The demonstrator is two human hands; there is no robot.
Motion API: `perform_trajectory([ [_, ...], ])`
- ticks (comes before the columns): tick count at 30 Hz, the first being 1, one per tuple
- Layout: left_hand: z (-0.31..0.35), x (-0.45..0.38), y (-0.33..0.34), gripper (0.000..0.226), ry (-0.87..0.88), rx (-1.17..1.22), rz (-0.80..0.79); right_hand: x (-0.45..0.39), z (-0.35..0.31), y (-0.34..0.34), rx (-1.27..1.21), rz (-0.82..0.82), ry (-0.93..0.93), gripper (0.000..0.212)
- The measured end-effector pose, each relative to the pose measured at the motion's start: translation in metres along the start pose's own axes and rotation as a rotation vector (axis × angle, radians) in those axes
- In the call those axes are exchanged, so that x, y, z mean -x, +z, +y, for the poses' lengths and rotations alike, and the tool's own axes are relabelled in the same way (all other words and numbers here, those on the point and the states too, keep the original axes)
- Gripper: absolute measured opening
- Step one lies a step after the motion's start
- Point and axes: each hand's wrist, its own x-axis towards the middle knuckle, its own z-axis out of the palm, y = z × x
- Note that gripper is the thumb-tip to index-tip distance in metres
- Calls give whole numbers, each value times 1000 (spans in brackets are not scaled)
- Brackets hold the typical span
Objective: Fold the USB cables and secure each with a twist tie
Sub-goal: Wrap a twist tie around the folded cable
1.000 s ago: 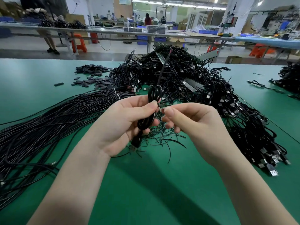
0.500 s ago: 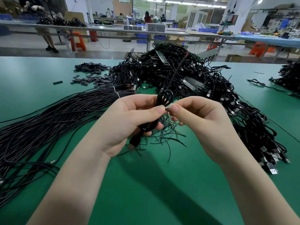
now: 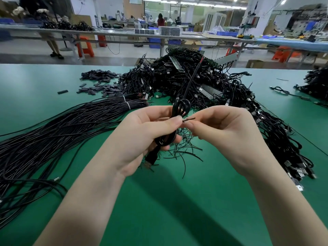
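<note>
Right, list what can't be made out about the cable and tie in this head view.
- Twist tie: only a short end shows between the fingertips; the left hand and right hand hide whether it wraps the folded cable.
- Middle of the folded cable: covered by the left hand's fingers, so the number of loops cannot be counted.
- USB plug: partly behind the left palm, too dark to read.
</note>
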Motion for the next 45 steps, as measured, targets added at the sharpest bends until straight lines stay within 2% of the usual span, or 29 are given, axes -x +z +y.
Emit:
perform_trajectory([
  [5, -3, -1, 4, 17, 3, -33, 26, 1, 0, -4, 307, 34, -128, 8],
  [8, -5, 0, 2, 11, 35, -152, 45, 2, -1, -3, 467, 44, -190, 10],
  [15, -6, 1, 5, 15, 72, -198, 11, 0, 2, -8, 202, -31, -47, 10],
  [18, -2, 2, 7, 18, 32, -65, -35, 0, 2, -6, -14, -34, 18, 9],
  [20, 1, 2, 5, 17, 14, 29, 7, 1, 1, 0, -106, -53, 25, 7],
  [23, 3, 1, 0, 17, 6, 65, 54, 2, 0, 8, -145, -70, 20, 11],
  [30, 6, 2, -6, 26, -67, 52, -24, 3, 1, 10, -227, -80, 75, 13],
  [35, 6, 3, -9, 30, -96, 44, -43, 3, 1, 6, -178, -68, 80, 18],
  [45, 5, 2, -9, 25, -32, 27, -45, 4, -4, 9, -179, -61, 103, 10],
])
